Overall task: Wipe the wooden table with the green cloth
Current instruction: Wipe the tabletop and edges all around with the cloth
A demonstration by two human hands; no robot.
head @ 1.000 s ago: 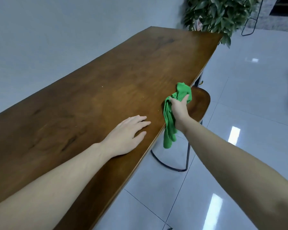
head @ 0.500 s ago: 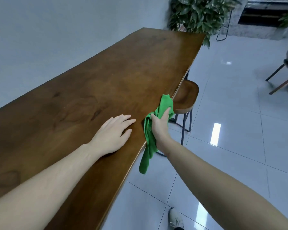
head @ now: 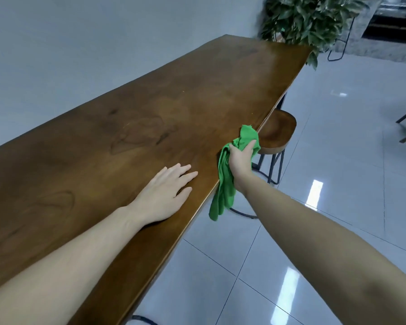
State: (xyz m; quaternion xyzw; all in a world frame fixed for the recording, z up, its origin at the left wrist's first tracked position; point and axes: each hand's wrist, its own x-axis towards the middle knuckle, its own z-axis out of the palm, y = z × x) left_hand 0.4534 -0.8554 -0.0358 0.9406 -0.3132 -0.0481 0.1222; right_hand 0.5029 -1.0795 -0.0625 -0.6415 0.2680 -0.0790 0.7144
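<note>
Green cloth (head: 223,184) gripped in right hand (head: 240,159), apparently table-edge (head: 263,120)

My left hand (head: 167,195) lies flat on the table (head: 127,127). To its right, at the table's edge, my right hand (head: 240,160) holds the cloth (head: 223,191), which hangs over the edge. A stool (head: 278,132) stands just beyond.

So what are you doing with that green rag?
A person is wiping a long wooden table. The right hand grips a green cloth at the table's right edge, with part of the cloth hanging down over the side. The left hand rests flat on the tabletop. A wooden stool stands beside the table, and a leafy plant is at the far end.
</note>
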